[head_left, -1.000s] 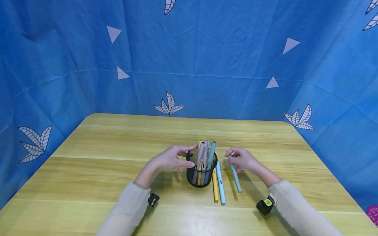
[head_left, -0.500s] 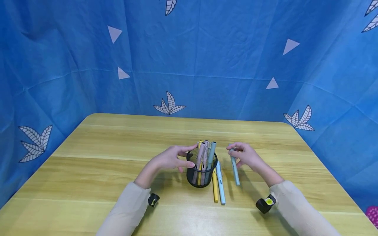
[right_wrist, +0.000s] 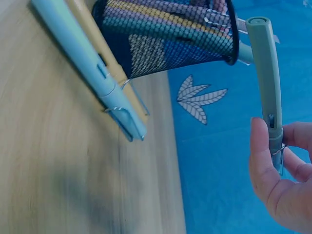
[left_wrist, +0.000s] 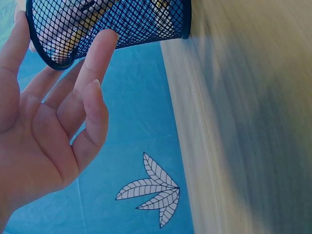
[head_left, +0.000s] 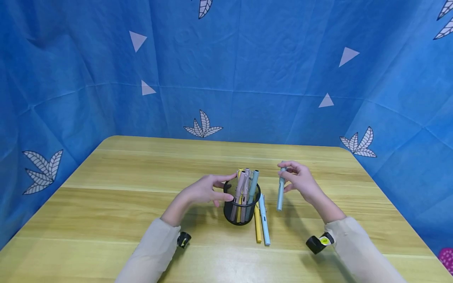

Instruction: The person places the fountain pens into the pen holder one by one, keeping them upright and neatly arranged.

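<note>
A black mesh pen holder (head_left: 242, 214) stands upright on the table with several pens (head_left: 244, 188) in it, mauve, yellow and grey-green. My left hand (head_left: 205, 190) holds the holder's left side near the rim, thumb at the near side and forefinger at the far side. To the right, my right hand (head_left: 299, 179) pinches a grey-green pen (head_left: 280, 194) near its clip end; in the right wrist view the pen (right_wrist: 268, 73) is raised, its other end free. A yellow pen (head_left: 258, 224) and a light blue pen (head_left: 264, 222) lie side by side, right of the holder.
The wooden table (head_left: 141, 165) is bounded at the back and sides by blue cloth (head_left: 226, 59) printed with leaves and triangles. A black wrist camera (head_left: 183, 239) sits at the left cuff and another wrist camera (head_left: 318, 243) at the right.
The right hand has lifted the grey-green pen off the table, moving it away from me and slightly right; the pen has swung closer to upright. The left hand and holder have stayed put.
</note>
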### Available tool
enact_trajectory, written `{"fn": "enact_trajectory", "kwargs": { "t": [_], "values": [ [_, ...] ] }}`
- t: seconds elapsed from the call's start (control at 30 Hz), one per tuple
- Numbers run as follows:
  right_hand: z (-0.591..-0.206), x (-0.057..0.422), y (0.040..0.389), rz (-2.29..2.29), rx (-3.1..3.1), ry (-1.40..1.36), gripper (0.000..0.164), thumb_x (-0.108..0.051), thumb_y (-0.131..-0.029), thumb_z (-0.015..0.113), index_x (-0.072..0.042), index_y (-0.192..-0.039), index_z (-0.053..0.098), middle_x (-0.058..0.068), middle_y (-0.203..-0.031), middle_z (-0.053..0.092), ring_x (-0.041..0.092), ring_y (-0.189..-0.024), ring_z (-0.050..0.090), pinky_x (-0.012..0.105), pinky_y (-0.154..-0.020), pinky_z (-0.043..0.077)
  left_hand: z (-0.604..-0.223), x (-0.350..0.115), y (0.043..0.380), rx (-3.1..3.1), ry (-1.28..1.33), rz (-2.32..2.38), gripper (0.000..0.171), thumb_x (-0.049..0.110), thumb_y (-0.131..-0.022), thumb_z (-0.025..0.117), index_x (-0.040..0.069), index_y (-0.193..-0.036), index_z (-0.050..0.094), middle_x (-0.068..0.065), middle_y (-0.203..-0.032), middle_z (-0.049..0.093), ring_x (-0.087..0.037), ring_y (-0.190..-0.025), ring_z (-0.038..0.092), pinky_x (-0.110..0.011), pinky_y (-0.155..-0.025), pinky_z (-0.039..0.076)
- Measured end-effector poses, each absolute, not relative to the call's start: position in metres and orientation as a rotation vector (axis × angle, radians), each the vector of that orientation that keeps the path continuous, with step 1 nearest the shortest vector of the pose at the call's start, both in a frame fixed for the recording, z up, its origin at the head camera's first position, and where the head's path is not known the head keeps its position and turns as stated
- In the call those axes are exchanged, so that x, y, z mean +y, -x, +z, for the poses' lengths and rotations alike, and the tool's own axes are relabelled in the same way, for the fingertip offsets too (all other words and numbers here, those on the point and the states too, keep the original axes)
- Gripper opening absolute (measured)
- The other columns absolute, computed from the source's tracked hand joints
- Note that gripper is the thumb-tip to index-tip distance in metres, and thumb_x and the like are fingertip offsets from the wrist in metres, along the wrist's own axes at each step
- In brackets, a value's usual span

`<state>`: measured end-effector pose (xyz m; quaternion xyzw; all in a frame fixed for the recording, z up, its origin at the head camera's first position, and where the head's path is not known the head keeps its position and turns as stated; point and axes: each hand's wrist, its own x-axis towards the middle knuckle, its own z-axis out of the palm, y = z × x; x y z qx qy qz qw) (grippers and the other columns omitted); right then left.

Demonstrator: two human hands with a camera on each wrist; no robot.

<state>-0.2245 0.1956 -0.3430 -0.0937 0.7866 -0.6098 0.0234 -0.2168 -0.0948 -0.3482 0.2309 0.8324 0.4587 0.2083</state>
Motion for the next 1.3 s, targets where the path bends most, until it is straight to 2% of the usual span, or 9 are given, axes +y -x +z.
{"fn": "enact_trajectory", "kwargs": {
  "t": [0.3,0.63,0.9,1.3],
  "values": [
    [-0.337,0.192,0.221,-1.988,2.384,0.3,0.039,-0.002,-0.089,0.052,0.012,-0.122,0.04,0.014,-0.092,0.045,0.011,-0.067,0.057,0.033,-0.059,0.052,-0.347,-0.095,0.216,2.317,-0.641,1.279,0.068,0.031,-0.079,0.068,0.032,-0.138,0.033,-0.005,-0.141,0.032,-0.03,-0.064,0.062,-0.037,-0.088,0.04],
    [-0.334,0.185,0.216,-2.105,2.312,0.249,0.055,0.004,-0.085,0.054,0.007,-0.134,0.029,0.018,-0.104,0.037,0.008,-0.075,0.06,0.032,-0.064,0.052,-0.346,-0.095,0.215,2.318,-0.633,1.281,0.068,0.03,-0.079,0.068,0.032,-0.138,0.033,-0.004,-0.14,0.033,-0.031,-0.064,0.062,-0.037,-0.087,0.04],
    [-0.332,0.177,0.212,-2.228,2.255,0.27,0.054,0.009,-0.083,0.054,0.007,-0.131,0.03,0.015,-0.102,0.037,0.009,-0.076,0.06,0.035,-0.064,0.052,-0.348,-0.095,0.217,2.315,-0.639,1.285,0.068,0.031,-0.079,0.068,0.034,-0.137,0.033,-0.003,-0.14,0.033,-0.032,-0.064,0.061,-0.035,-0.083,0.042],
    [-0.331,0.167,0.208,-2.324,2.241,0.292,0.05,0.01,-0.082,0.054,0.004,-0.127,0.033,0.013,-0.101,0.039,0.01,-0.074,0.058,0.035,-0.066,0.052,-0.35,-0.095,0.219,2.311,-0.653,1.289,0.068,0.03,-0.078,0.068,0.034,-0.137,0.033,-0.002,-0.14,0.033,-0.031,-0.063,0.061,-0.037,-0.087,0.04]
  ]
}}
